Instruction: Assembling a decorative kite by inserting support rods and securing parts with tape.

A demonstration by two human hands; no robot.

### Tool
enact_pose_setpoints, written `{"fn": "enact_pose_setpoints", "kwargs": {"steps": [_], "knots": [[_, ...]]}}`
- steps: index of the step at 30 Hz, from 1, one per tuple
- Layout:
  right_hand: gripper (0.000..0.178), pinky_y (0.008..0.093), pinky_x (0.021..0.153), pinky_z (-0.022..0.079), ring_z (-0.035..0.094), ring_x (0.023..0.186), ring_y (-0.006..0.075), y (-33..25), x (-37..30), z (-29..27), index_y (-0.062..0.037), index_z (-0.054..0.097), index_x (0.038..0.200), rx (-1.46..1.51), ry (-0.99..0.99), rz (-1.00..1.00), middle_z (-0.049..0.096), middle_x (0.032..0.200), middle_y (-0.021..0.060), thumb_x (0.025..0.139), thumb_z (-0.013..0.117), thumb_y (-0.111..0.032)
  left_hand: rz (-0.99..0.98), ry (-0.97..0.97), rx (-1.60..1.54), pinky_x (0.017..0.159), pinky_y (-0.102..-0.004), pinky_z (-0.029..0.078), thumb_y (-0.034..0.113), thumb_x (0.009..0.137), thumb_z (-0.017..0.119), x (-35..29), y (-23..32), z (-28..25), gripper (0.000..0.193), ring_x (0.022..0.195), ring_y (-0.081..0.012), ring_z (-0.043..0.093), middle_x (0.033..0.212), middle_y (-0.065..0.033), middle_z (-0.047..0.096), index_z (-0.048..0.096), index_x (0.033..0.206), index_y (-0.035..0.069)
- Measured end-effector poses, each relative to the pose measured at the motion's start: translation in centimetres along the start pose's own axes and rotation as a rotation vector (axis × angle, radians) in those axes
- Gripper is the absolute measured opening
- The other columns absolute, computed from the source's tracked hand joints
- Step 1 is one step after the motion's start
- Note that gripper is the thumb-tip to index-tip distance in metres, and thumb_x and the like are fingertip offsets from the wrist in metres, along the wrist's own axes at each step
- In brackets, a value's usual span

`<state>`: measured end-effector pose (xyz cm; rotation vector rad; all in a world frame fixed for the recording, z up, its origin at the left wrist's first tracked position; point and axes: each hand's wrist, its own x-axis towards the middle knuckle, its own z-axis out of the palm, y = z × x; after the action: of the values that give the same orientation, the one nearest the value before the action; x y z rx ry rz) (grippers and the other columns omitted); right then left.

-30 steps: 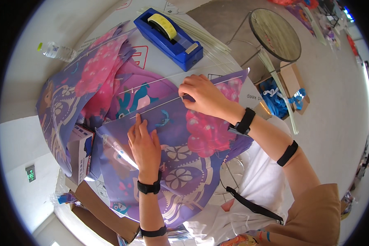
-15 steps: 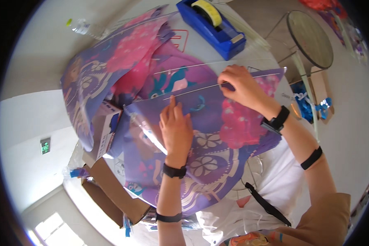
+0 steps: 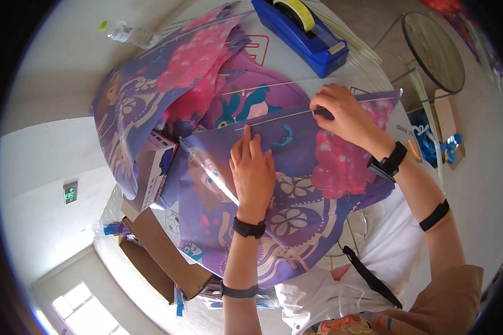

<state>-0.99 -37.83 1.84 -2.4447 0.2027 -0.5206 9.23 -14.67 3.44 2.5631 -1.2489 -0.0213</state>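
A purple printed sheet [image 3: 290, 223] with pink balloon shapes and a cartoon figure lies spread before me, its near part hanging toward my lap. A thin white rod [image 3: 285, 117] runs along its far straight edge. My left hand [image 3: 253, 181] rests on the sheet with fingers stretched, the index fingertip by the rod's left part. Farther right, my right hand [image 3: 343, 117] is closed in a pinch on the rod at the sheet's edge. Behind it lies another printed layer with a second thin rod. More purple printed sheets [image 3: 131, 106] are heaped at the far left.
A blue tape dispenser [image 3: 324, 53] with a yellow roll stands at the back, beside a bundle of pale sticks [image 3: 355, 44]. A small box [image 3: 156, 164] and a clear bottle [image 3: 129, 34] are at left. A round stool [image 3: 433, 53] and cardboard boxes [image 3: 165, 254] stand around.
The whole view has shifted slightly, so everything appears a little farther right. Both hands keep nearly the same places on the sheet.
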Motion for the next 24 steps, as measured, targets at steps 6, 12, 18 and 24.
{"fn": "enact_pose_setpoints", "kwargs": {"steps": [6,12,18,24], "knots": [[0.017,0.039,0.082,0.041,0.056,0.09,0.025,0.1,-0.11,0.06,-0.0095,0.055,0.084,-0.003,-0.004,0.002,0.055,0.085,0.004,0.075,0.068,-0.006,0.003,0.003,-0.015,0.099,-0.0443,0.044,0.009,0.087,0.062,0.03,-0.02,0.1,0.035,0.118,-0.0353,0.05,0.143,-0.0172,0.049,0.053,0.119,-0.002],[0.017,0.0389,0.084,0.041,0.056,0.091,0.0254,0.05,0.01,0.23,-0.0094,0.056,0.087,0.02,0.005,0.01,0.056,0.086,0.0043,0.075,0.068,-0.007,0.01,-0.005,0.008,0.099,-0.0443,0.044,0.009,0.088,0.062,0.09,0.0,-0.36,0.035,0.118,-0.0358,0.049,0.142,-0.0181,0.048,0.053,0.119,-0.003],[0.017,0.0389,0.083,0.041,0.056,0.092,0.0257,0.37,-0.1,0.32,-0.0096,0.058,0.088,0.005,-0.002,0.018,0.057,0.088,0.0043,0.075,0.069,-0.007,0.024,-0.009,0.003,0.099,-0.0447,0.043,0.01,0.088,0.062,0.2,0.02,-0.27,0.035,0.117,-0.0362,0.049,0.142,-0.0187,0.048,0.052,0.12,-0.003],[0.017,0.0392,0.082,0.041,0.055,0.091,0.025,0.34,-0.09,0.27,-0.0099,0.056,0.086,-0.002,-0.019,0.021,0.056,0.087,0.0039,0.075,0.068,-0.007,0.02,-0.008,0.005,0.099,-0.0446,0.043,0.009,0.088,0.061,0.18,-0.07,-0.15,0.035,0.117,-0.0362,0.049,0.142,-0.0186,0.048,0.052,0.12,-0.003]]}}
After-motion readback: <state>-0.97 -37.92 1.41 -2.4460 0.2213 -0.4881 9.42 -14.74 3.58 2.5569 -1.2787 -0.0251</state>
